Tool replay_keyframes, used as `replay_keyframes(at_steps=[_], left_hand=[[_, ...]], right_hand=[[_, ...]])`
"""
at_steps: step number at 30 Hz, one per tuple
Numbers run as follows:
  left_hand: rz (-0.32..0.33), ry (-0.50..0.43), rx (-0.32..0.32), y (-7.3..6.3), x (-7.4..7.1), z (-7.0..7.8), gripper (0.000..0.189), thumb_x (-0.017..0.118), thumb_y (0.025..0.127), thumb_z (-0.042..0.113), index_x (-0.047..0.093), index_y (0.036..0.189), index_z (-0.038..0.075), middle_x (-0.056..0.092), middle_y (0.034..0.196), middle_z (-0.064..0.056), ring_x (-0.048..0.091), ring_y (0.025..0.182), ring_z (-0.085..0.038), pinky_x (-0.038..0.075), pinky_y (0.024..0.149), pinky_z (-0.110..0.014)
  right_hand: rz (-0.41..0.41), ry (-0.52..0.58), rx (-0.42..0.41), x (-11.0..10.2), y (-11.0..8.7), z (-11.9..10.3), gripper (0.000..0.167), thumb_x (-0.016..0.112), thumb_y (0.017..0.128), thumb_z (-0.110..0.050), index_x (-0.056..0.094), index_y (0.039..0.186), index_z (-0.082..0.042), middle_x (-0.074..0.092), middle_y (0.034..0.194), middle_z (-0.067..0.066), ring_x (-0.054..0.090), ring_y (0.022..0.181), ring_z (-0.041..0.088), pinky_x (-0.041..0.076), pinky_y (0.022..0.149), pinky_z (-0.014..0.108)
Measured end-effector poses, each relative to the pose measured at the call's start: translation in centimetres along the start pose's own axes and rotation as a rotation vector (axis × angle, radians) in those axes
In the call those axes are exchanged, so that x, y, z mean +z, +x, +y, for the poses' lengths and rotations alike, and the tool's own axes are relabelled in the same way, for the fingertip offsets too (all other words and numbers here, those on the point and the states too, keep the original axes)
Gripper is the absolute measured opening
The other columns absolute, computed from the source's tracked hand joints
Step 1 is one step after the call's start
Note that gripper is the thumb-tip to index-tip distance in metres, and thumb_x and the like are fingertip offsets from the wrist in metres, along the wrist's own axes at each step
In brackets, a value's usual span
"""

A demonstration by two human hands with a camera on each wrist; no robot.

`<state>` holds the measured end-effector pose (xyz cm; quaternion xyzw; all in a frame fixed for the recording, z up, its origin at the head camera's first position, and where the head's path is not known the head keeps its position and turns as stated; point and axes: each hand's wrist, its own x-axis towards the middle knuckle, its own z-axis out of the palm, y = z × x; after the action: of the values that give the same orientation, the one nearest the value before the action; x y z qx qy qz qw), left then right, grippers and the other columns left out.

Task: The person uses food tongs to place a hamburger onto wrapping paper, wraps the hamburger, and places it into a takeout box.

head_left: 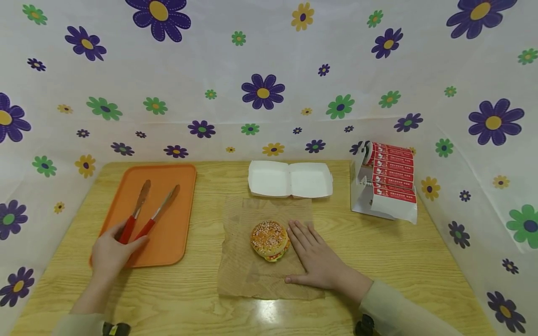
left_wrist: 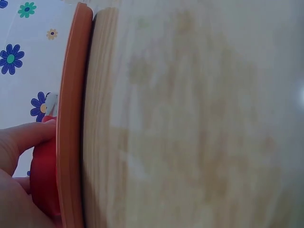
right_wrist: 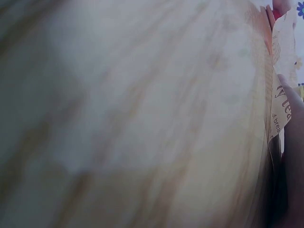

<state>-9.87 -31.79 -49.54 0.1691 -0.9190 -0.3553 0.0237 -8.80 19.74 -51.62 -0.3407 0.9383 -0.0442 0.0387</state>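
Note:
On the left, my left hand (head_left: 110, 252) holds a pair of tongs (head_left: 128, 230) by the red handles, thumb on one arm and fingers at the other. The metal arms are spread and lie over an orange tray (head_left: 174, 245). In the left wrist view the thumb and a red handle (left_wrist: 45, 166) show beside the tray's edge (left_wrist: 73, 114). My right hand (head_left: 317, 263) rests flat, fingers straight, on a brown paper sheet (head_left: 237, 277). Its fingertips are right beside a sesame-bun burger (head_left: 269, 238) sitting on that paper.
Behind the paper lies an unfolded white box (head_left: 269, 179), its two halves side by side. A white dispenser (head_left: 361, 191) with a strip of red-and-white labels (head_left: 392, 170) stands at the back right. Flower-printed cloth (head_left: 277, 56) borders the wooden table (head_left: 206, 298) at the back and sides.

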Motion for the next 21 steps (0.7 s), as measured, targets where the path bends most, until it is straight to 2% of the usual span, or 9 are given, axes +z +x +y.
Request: replay_keyframes(at_steps=[4,8,13,17,19,21], left_hand=[[0.018,0.034,0.049,0.12,0.21,-0.38,0.081,0.091,0.085,0.023,0.053,0.149,-0.009,0.059,0.143,-0.037,0.059,0.127,-0.053,0.051,0.092,-0.044],[0.019,0.054,0.086,0.2,0.2,-0.57,0.079,0.091,0.085,0.024,0.055,0.146,-0.011,0.06,0.141,-0.038,0.059,0.125,-0.055,0.051,0.093,-0.052],[0.012,0.044,0.048,0.24,-0.1,-0.44,0.073,0.087,0.09,0.029,0.057,0.146,-0.009,0.062,0.141,-0.036,0.06,0.125,-0.051,0.047,0.085,-0.027],[0.043,0.015,0.042,0.2,-0.28,-0.23,0.059,0.082,0.095,0.026,0.063,0.142,-0.005,0.066,0.136,-0.035,0.063,0.122,-0.047,0.039,0.075,-0.01],[0.068,-0.007,0.04,0.17,-0.35,0.03,0.052,0.08,0.096,0.024,0.067,0.138,-0.003,0.068,0.134,-0.033,0.069,0.111,-0.032,0.038,0.072,-0.003],[0.093,-0.025,0.04,0.14,-0.4,0.36,0.045,0.079,0.096,0.022,0.07,0.135,-0.001,0.07,0.133,-0.03,0.066,0.1,-0.006,0.037,0.071,0.002]], right_hand=[[0.002,0.0,0.0,0.05,-0.04,0.01,0.124,0.054,0.09,-0.085,0.016,0.169,0.002,0.009,0.179,0.02,0.011,0.167,0.036,0.015,0.136,0.056],[0.003,-0.001,-0.001,0.08,-0.04,0.02,0.124,0.053,0.09,-0.086,0.016,0.169,0.002,0.009,0.179,0.02,0.011,0.167,0.036,0.016,0.136,0.056],[0.008,-0.003,-0.003,0.06,-0.02,0.0,0.124,0.054,0.09,-0.086,0.016,0.169,0.002,0.009,0.179,0.02,0.012,0.167,0.036,0.017,0.135,0.056],[0.014,-0.006,-0.006,-0.05,-0.03,-0.04,0.124,0.055,0.089,-0.085,0.017,0.168,0.002,0.01,0.178,0.021,0.013,0.167,0.037,0.018,0.135,0.056],[0.018,-0.007,-0.007,-0.09,-0.03,-0.06,0.124,0.055,0.089,-0.085,0.017,0.168,0.002,0.01,0.178,0.021,0.013,0.166,0.037,0.018,0.135,0.056],[0.02,-0.007,-0.007,-0.11,-0.04,-0.06,0.123,0.055,0.089,-0.085,0.017,0.168,0.003,0.01,0.178,0.021,0.013,0.166,0.037,0.018,0.135,0.056]])
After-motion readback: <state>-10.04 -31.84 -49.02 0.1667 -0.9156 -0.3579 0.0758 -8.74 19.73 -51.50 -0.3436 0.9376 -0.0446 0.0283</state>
